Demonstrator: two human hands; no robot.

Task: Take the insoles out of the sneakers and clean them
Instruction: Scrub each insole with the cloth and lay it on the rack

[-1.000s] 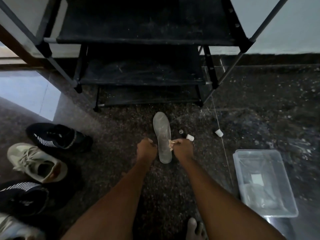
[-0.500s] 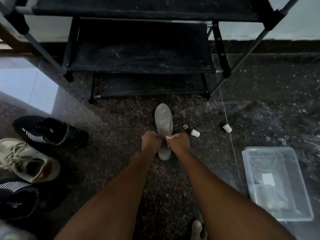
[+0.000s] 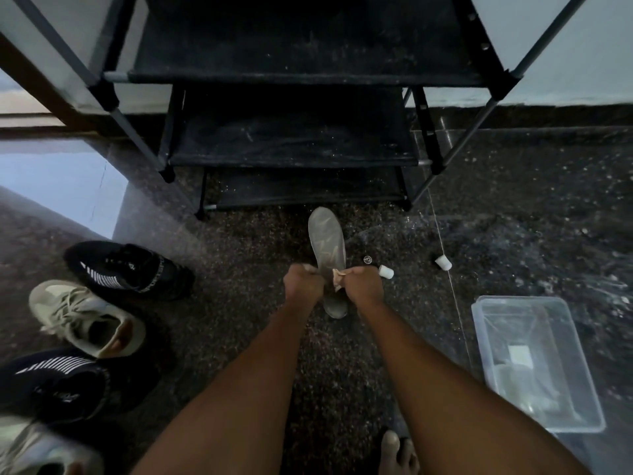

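A grey insole [image 3: 327,243] is held out over the dark speckled floor, toe end pointing away from me toward the shoe rack. My left hand [image 3: 303,282] grips its left edge near the middle. My right hand [image 3: 363,284] pinches a small crumpled beige cloth [image 3: 338,277] against the insole's right side. The heel end [image 3: 335,307] shows below and between my fists. At the left stand two black sneakers with white stripes [image 3: 128,269] [image 3: 54,383] and a beige sneaker [image 3: 85,318]; another pale shoe [image 3: 37,454] is at the bottom left corner.
A black shoe rack [image 3: 294,156] with several dusty shelves stands straight ahead. A clear plastic tub [image 3: 534,361] sits on the floor at right. Two small white caps [image 3: 386,271] [image 3: 443,262] and a tiny round object [image 3: 367,259] lie near the insole. My bare toes [image 3: 397,450] show at the bottom.
Both hands closed in on the insole's middle half a second ago; my right hand has since shifted slightly right with the cloth. The camera view has tilted up again.
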